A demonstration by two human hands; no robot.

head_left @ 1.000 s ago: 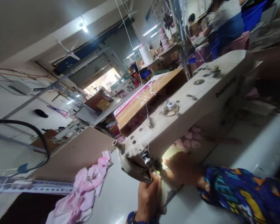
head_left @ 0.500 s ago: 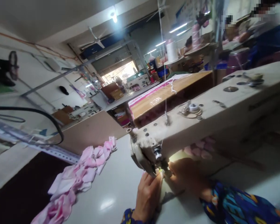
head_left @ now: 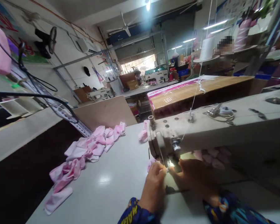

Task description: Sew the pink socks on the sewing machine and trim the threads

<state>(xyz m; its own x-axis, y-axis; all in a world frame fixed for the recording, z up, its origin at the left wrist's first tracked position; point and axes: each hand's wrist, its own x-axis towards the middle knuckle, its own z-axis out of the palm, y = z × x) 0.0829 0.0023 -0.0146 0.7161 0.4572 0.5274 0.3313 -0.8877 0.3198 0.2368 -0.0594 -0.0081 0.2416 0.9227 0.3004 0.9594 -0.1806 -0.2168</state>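
Note:
A white sewing machine [head_left: 224, 127] stretches across the right side, its lit needle area low at the left end. My left hand [head_left: 154, 185] is closed in a pinch just left of the presser foot, at the edge of a small pink cloth piece [head_left: 151, 164] that is mostly hidden behind the fingers. On the other side of the needle, my right hand [head_left: 194, 175] lies in shadow under the machine arm. Its thumb and fingers are bent together near the foot; what they hold is hidden.
A long heap of pink cloth pieces [head_left: 93, 144] lies on the white table [head_left: 112, 189] to the left. More pink pieces [head_left: 212, 157] rest behind the machine arm. A taped cardboard box [head_left: 177, 96] and a white thread cone [head_left: 207, 49] stand beyond. A person's head shows farther back.
My view has swung left and levelled, so the machine and hands appear farther right. Both hands stay by the needle. More of the pink cloth piece now shows beyond my left hand.

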